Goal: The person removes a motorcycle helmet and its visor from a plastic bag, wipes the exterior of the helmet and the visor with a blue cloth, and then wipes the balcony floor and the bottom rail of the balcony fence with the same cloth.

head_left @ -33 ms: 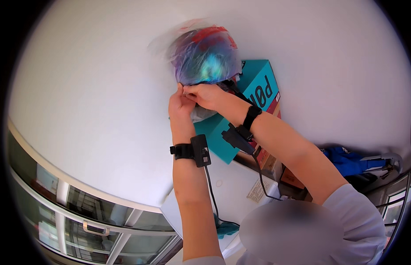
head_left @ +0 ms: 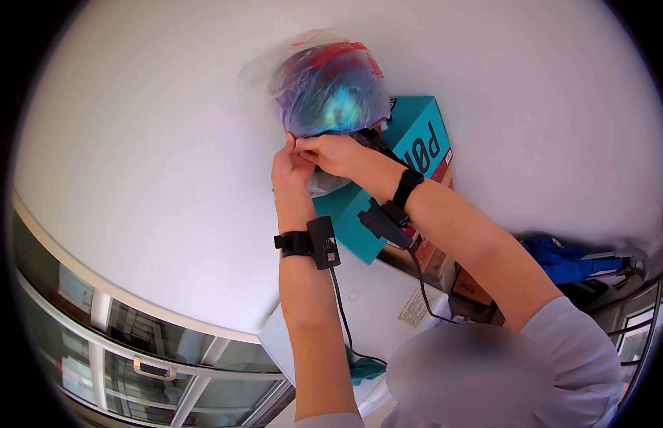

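Observation:
A rounded, shiny purple-blue thing, helmet-like in shape, sits inside a clear plastic bag (head_left: 331,89) with red print, ahead of me at the top middle. Both hands meet at the bag's lower left edge. My left hand (head_left: 292,170) is closed there, thumb and fingers pinching the plastic. Right beside it, my right hand (head_left: 333,155) also pinches at the edge with curled fingers. Its fingertips are partly covered, so the exact hold is hard to see. Under the hands, crumpled pale plastic (head_left: 328,184) shows.
Behind and below the bag stands a teal box (head_left: 413,128) on other cartons. A white appliance top (head_left: 353,296) lies beneath my forearms. Blue fabric (head_left: 559,258) lies at the right, and glazed windows (head_left: 146,364) run along the lower left. Cables hang from my wrist straps.

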Motion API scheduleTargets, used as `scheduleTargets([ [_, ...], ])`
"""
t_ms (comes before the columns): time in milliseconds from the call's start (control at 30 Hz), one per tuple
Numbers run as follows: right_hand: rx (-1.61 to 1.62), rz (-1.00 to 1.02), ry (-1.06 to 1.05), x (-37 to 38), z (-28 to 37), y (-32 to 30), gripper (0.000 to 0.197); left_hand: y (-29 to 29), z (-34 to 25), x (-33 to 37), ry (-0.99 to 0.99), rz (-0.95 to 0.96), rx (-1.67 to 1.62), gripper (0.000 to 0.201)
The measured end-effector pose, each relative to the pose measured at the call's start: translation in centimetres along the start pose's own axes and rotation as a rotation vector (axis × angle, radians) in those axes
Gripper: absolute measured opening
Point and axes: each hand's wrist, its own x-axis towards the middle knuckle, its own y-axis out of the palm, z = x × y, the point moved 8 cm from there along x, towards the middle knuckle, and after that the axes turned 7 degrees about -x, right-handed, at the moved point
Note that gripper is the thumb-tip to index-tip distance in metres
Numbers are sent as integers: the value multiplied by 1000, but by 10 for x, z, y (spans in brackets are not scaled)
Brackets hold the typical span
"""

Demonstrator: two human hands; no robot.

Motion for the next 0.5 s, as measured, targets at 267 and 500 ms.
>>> scheduleTargets([
  [267, -603, -110, 197, -87, 28, -48, 27, -44, -50, -25, 475, -26, 1452, 29],
  [500, -1586, -456, -785, -85, 82, -43, 72, -113, -53, 53, 295, -323, 72, 34],
])
